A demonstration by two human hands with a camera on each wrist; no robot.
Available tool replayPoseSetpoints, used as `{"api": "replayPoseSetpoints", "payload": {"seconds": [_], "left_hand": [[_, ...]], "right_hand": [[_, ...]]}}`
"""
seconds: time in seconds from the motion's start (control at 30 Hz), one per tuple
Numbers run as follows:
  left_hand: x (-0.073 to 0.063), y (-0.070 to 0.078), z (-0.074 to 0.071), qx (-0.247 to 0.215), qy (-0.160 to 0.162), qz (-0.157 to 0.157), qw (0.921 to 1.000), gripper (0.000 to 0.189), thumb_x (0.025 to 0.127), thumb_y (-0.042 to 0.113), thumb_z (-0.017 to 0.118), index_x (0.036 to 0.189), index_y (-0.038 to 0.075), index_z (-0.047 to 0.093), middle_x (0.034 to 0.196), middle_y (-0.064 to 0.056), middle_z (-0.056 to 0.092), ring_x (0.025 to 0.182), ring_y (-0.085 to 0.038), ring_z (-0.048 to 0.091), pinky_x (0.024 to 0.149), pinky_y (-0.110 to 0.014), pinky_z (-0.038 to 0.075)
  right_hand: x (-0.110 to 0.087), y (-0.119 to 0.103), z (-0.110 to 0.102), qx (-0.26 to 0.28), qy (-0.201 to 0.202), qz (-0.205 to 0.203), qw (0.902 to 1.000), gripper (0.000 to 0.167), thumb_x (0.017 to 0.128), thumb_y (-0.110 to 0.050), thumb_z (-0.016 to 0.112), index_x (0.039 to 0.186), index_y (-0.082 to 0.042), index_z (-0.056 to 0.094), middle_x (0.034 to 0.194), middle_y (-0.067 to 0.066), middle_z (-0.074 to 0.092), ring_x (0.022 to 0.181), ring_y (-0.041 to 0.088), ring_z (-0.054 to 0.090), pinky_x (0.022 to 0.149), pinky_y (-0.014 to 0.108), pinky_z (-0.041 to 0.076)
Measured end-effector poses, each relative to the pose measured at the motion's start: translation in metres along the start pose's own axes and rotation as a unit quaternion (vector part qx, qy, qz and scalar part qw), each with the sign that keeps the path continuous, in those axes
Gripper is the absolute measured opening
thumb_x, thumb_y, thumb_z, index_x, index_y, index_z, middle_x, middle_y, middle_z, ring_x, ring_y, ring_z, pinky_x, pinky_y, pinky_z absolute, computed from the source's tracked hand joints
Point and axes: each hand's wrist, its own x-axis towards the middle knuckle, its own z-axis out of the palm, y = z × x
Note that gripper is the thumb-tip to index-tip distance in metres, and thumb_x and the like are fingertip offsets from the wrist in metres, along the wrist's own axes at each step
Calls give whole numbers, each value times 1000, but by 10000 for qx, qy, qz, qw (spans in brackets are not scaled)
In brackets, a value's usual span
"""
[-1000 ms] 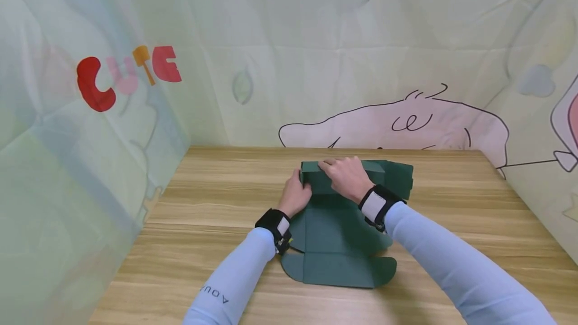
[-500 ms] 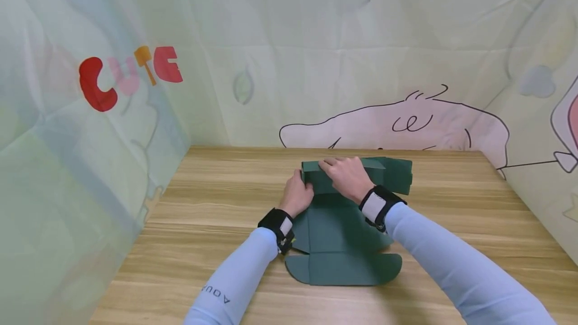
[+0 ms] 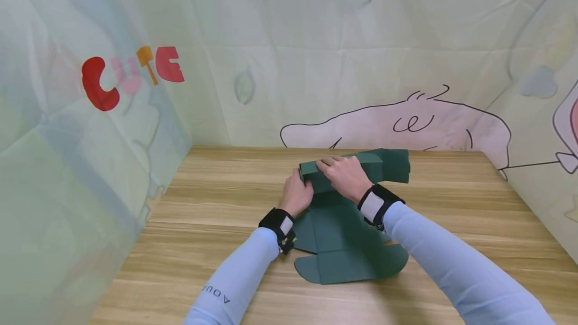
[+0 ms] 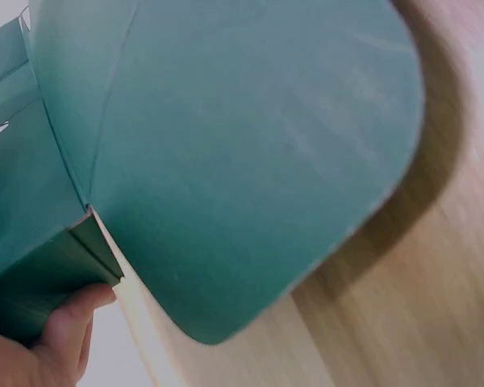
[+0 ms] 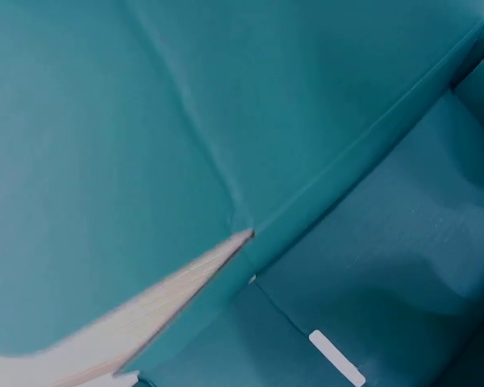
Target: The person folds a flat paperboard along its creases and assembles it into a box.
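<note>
One partly folded, dark green cardboard box [image 3: 338,234] lies on the wood-grained worktop [image 3: 217,189], right of its middle, and two bare hands work on it. The left hand [image 3: 296,194] grips the left end of the raised far wall, thumb against the cardboard; the right hand [image 3: 346,177] grasps the top of that same wall, its thumb hidden from view. The near strip ends in two rounded tabs, and one pale slot [image 5: 337,358] shows plainly in the right wrist view. Two black wrist straps [image 3: 379,204] and two light blue sleeves [image 3: 456,260] frame the work; the right hand and its strap hide part of the box. Behind hangs a pale printed cloth [image 3: 271,24] with four coloured letters [image 3: 169,65] and one pink outlined cartoon figure [image 3: 361,122].
</note>
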Motion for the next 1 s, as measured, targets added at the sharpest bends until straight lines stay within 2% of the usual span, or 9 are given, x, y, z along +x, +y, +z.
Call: {"api": "replayPoseSetpoints", "payload": {"seconds": [0.13,0.27,0.4,0.5,0.6,0.8,1.0], "left_hand": [[0,0,2,-124,18,-149,9998,35,101,14,44,133,0,43,122,-21,60,109,-29,62,93,-45,52],[1,-1,0,-231,176,-280,9992,36,99,14,46,132,0,44,126,-22,59,117,-31,59,99,-46,48],[3,-7,-1,-333,359,-343,9982,36,97,13,47,130,-1,45,127,-23,58,120,-33,57,101,-47,46],[2,-9,-2,-413,500,-353,9973,34,96,11,47,128,-2,47,125,-24,59,120,-35,56,102,-47,45],[1,-11,-5,-523,622,-324,9962,35,95,10,47,128,-3,47,126,-26,58,122,-37,55,104,-47,44],[-2,-12,-8,-965,645,-569,9916,38,96,11,43,132,-2,44,134,-25,53,128,-36,50,108,-47,39],[-3,-13,-6,-1285,900,-825,9842,42,96,10,41,136,-3,41,138,-25,50,131,-36,46,111,-45,36]], "right_hand": [[-1,4,-1,116,23,26,9999,35,82,2,69,116,-6,69,108,12,72,89,27,71,58,37,57],[-4,11,-2,156,358,-56,9992,35,84,-2,67,119,-5,68,110,13,72,94,27,70,63,38,58],[-8,20,-3,138,788,-123,9967,40,84,-8,71,124,-5,65,116,15,69,105,30,67,80,42,57],[-12,27,-5,159,992,-113,9949,50,82,-12,75,129,-4,60,123,18,65,114,33,62,94,45,52],[-13,35,-8,239,1147,-92,9931,59,80,-17,78,133,-3,56,129,20,61,120,35,57,101,48,46],[-12,57,-21,342,1326,178,9904,65,76,-25,82,131,-2,56,131,22,58,121,38,54,101,52,45],[-8,75,-31,417,977,457,9933,65,75,-26,82,130,-2,56,130,21,58,118,39,56,96,55,48]]}}
